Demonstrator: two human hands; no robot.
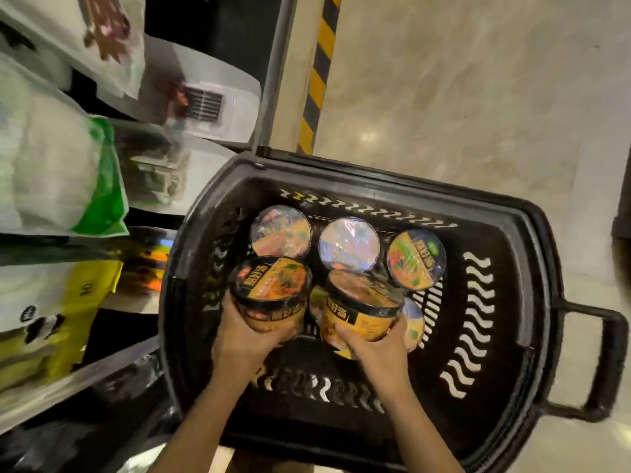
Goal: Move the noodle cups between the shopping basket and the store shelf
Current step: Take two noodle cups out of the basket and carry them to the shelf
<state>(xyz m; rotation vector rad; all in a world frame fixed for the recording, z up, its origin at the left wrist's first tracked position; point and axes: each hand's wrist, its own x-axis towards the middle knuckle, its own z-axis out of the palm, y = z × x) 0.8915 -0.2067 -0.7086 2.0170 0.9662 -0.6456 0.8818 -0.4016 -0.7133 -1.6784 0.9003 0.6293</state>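
A black shopping basket (505,339) stands on the floor beside the store shelf (112,365). My left hand (246,336) grips an orange and black noodle cup (269,288) over the basket's left side. Beside it, my right hand (372,346) grips a second noodle cup (362,305), tilted on its side. Three more cups stand upright along the basket's far wall: a left cup (280,231), a middle cup (349,243) and a right cup (416,258). Another cup (415,322) lies partly hidden behind my right hand.
The shelves on the left hold bagged goods: a white and green bag (61,172), a yellow bag (71,312) and white pouches (205,100). A yellow and black striped strip (319,73) runs along the shiny beige floor (478,97). The basket's handle (601,363) sticks out right.
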